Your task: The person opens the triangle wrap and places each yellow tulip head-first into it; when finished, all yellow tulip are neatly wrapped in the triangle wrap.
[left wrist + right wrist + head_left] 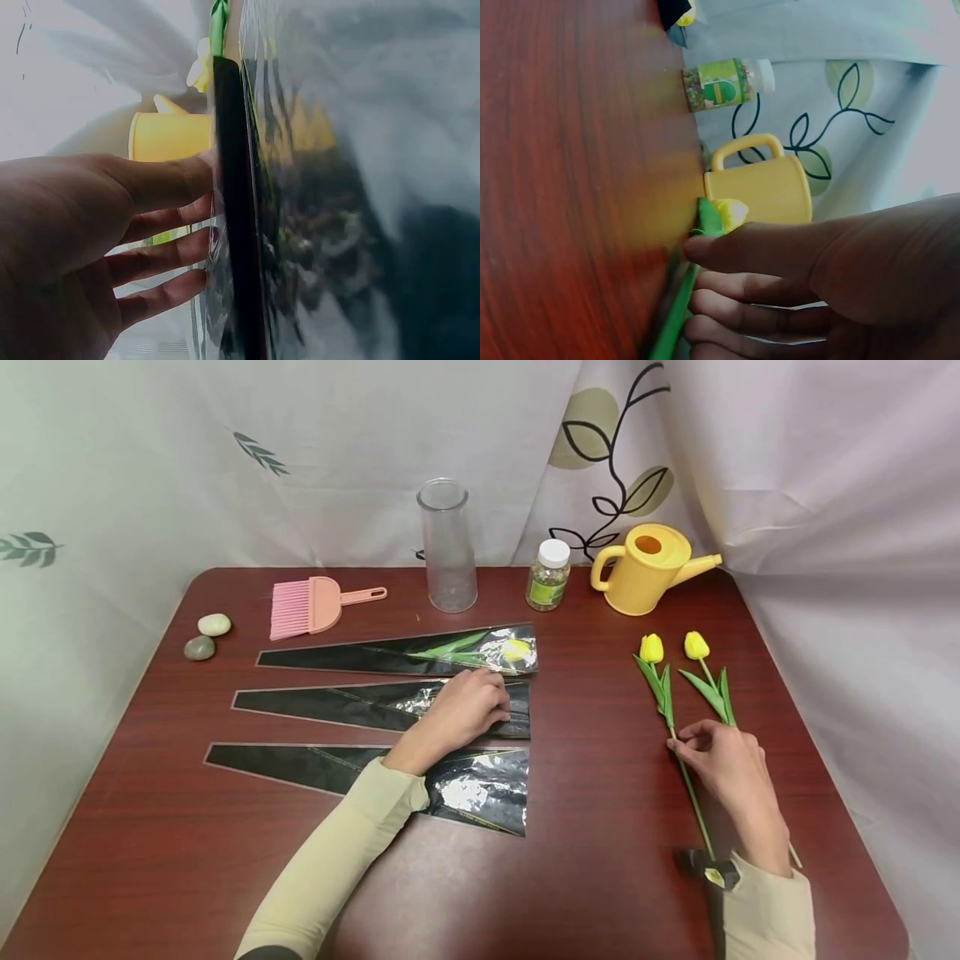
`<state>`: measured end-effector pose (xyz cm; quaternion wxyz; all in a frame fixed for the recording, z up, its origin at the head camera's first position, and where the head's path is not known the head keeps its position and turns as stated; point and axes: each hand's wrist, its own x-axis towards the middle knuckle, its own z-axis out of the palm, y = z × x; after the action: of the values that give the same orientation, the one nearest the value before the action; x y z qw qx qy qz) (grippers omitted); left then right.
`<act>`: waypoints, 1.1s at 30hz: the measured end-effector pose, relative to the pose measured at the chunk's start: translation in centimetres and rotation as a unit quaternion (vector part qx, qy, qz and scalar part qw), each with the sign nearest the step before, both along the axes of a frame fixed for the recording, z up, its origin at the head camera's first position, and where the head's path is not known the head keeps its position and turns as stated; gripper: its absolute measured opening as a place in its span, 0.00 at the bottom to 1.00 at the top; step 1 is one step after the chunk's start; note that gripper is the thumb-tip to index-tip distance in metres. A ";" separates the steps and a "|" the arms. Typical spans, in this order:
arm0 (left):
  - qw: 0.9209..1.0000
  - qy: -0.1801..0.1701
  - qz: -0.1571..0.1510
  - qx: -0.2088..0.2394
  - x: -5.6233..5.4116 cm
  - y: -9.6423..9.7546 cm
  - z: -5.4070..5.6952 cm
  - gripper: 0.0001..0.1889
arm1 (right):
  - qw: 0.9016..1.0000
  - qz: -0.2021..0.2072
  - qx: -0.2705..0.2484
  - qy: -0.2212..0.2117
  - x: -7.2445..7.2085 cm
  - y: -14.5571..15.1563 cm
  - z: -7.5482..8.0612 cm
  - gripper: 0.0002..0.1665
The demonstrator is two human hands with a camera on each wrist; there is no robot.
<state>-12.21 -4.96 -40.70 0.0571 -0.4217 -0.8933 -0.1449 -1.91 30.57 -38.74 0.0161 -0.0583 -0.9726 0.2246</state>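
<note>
Three long tapered plastic flower sleeves, black and glossy, lie in a row. My left hand (468, 706) is at the wide end of the middle sleeve (330, 705), its thumb and fingertips at the film's edge in the left wrist view. The far sleeve (352, 657) has a yellow tulip inside; the near sleeve (480, 785) lies flat. On the right, my right hand (731, 768) pinches the green stem of a yellow tulip (652, 649) between thumb and fingers. Another yellow tulip (696, 646) lies beside it, its stem partly hidden under my hand.
Along the back stand a clear vase (450, 552), a white-capped jar (549, 577) and a yellow watering can (647, 572). At left lie a pink brush with dustpan (322, 606), a white stone (214, 625) and a grey stone (199, 648). A curtain (360, 460) hangs behind the table.
</note>
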 end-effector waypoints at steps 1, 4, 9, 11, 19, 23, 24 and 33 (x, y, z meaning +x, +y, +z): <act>1.000 0.001 0.002 -0.002 0.0 0.1 0.0 0.03 | 1.000 -0.001 0.000 0.000 0.0 0.0 -0.1 0.10; 1.000 0.002 0.006 -0.008 0.1 0.3 0.1 0.03 | 1.000 -0.006 -0.001 0.000 -0.2 0.0 -0.2 0.09; 1.000 0.003 0.011 -0.012 0.2 0.4 0.2 0.05 | 1.000 -0.020 -0.009 -0.009 -0.4 0.0 -0.3 0.14; 1.000 0.000 0.012 -0.010 0.2 0.4 0.3 0.05 | 0.999 -0.025 -0.016 -0.011 -0.5 0.0 -0.4 0.15; 1.000 -0.004 0.011 0.002 0.1 0.2 0.4 0.05 | 0.998 -0.052 -0.040 -0.006 -1.4 -0.3 -1.1 0.20; 1.000 -0.007 0.013 0.003 0.2 0.2 0.4 0.04 | 0.997 -0.072 -0.041 0.002 -1.7 -0.6 -1.4 0.18; 1.000 -0.009 0.013 0.003 0.2 0.2 0.4 0.03 | 0.996 -0.077 -0.040 0.004 -1.7 -0.7 -1.4 0.17; 1.000 -0.004 0.011 -0.004 0.3 0.4 0.4 0.03 | 0.992 -0.101 -0.080 0.020 -1.2 -0.4 -1.3 0.15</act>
<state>-11.91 -4.54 -40.28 0.0540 -0.4112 -0.8988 -0.1422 -3.10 30.15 -40.05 0.0531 -0.1526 -0.9403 0.2996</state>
